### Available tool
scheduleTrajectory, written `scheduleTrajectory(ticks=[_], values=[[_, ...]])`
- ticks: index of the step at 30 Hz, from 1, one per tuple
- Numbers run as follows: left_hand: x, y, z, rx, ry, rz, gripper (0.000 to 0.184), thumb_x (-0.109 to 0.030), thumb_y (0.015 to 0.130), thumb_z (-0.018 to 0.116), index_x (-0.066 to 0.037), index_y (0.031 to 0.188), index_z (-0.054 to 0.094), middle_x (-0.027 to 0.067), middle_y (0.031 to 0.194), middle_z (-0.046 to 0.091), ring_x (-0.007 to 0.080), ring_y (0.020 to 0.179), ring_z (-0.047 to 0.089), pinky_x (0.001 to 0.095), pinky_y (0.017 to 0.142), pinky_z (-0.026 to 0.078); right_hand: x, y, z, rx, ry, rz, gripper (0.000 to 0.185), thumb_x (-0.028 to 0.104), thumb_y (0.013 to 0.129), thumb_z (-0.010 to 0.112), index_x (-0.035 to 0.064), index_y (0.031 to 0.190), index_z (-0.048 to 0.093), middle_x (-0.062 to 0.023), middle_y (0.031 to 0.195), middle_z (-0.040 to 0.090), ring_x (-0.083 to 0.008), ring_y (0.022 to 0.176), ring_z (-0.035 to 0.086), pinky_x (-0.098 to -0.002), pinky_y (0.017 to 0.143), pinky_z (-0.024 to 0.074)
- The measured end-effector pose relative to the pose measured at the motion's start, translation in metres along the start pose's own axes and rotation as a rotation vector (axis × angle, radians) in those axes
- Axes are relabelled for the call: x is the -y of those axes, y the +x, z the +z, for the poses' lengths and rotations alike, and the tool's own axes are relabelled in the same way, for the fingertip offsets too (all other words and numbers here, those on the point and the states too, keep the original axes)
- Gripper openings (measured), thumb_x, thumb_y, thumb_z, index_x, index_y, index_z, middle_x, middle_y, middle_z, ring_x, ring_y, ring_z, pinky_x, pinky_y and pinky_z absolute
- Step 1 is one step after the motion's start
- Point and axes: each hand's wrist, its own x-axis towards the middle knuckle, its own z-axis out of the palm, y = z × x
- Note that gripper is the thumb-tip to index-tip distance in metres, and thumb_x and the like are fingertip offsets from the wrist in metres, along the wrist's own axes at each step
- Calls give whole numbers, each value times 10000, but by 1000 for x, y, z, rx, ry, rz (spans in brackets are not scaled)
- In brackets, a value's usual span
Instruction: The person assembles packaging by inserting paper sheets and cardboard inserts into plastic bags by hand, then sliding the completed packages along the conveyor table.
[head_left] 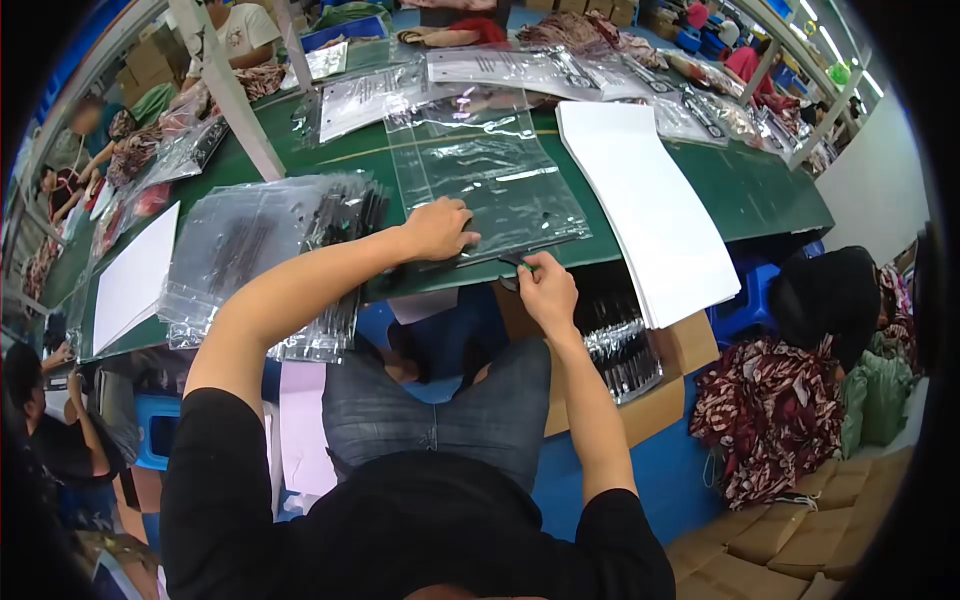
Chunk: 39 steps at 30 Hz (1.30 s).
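Note:
A clear plastic bag [490,185] lies flat on the green table [360,150] in front of me. My left hand [440,230] rests on the bag's lower left part with its fingers curled; whether it grips anything is hidden. At the table's front edge, my right hand [546,290] pinches a small dark piece with a bit of green, close to the bag's dark lower edge. A thick stack of clear bags [235,235] is left of my left forearm. To the right, a stack of white sheets [640,200] hangs over the table edge.
More white sheets [135,280] lie at the far left. Packed bags [500,70] line the back, near metal posts. Below the table's right part is a cardboard box [650,390] with bags. Patterned fabric [770,420] is piled at the right. Other people sit around the tables.

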Motion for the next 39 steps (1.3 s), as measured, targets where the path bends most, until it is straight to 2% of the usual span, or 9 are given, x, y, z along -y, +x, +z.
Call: scheduleTrajectory(ticks=[6,9,13,19,21,23,26,31,39], values=[[-15,13,-10,103,-129,-305,386,-324,839,740,-25,1080,700,158,982,659,355,998,646,448,852,525,5,-7,7,-46,-13,7,181,258,849,699,99,933,678,-106,629,640,-343,636,654,-457,580,486],[-11,26,-34,471,-425,-369,469,-292,839,732,-21,1210,642,183,1053,605,343,981,646,432,828,528,3,-8,13,-95,-11,-31,188,266,848,700,90,907,668,-112,627,639,-366,640,653,-477,582,489],[-61,-13,-28,554,-97,-54,537,-286,844,716,1,1279,584,219,1315,535,390,1043,630,450,859,533,9,-11,7,-57,-25,-13,186,252,863,684,94,963,687,-124,657,661,-370,669,670,-478,610,508],[-95,-69,-4,80,146,75,661,-313,876,689,95,1354,483,281,1444,420,447,1292,454,507,1052,419,24,-22,-46,21,-195,-148,186,228,894,655,87,989,729,-161,759,700,-379,726,685,-472,658,532],[-95,-73,-3,70,110,56,664,-339,890,673,104,1347,486,296,1422,433,454,1296,451,521,1061,407,38,-19,-62,47,-282,-131,173,203,897,654,72,976,733,-181,799,708,-388,753,687,-471,670,532],[-94,-72,-3,35,70,72,677,-392,919,640,123,1334,492,328,1380,459,467,1303,444,548,1080,384,45,5,-58,-275,71,-318,123,110,894,678,37,962,749,-151,788,714,-284,689,703,-358,674,548],[-98,-71,-3,76,-20,-12,674,-342,900,664,107,1361,466,331,1420,423,463,1323,428,543,1103,359,37,40,-26,13,482,-164,105,10,871,680,7,962,732,-133,838,723,-239,752,700,-308,728,540],[-101,-46,-31,253,-516,-398,637,-265,893,663,101,1371,455,329,1440,413,434,1363,404,536,1126,338,-9,59,22,-153,349,-509,72,-13,851,663,9,889,720,-122,881,720,-264,830,691,-339,755,539],[-91,-11,40,-12,-308,-239,620,-48,819,586,100,1397,417,296,1485,386,410,1418,351,520,1166,294,-15,44,23,-174,329,-521,107,-52,808,676,28,854,729,-98,904,724,-267,838,684,-338,754,538]])
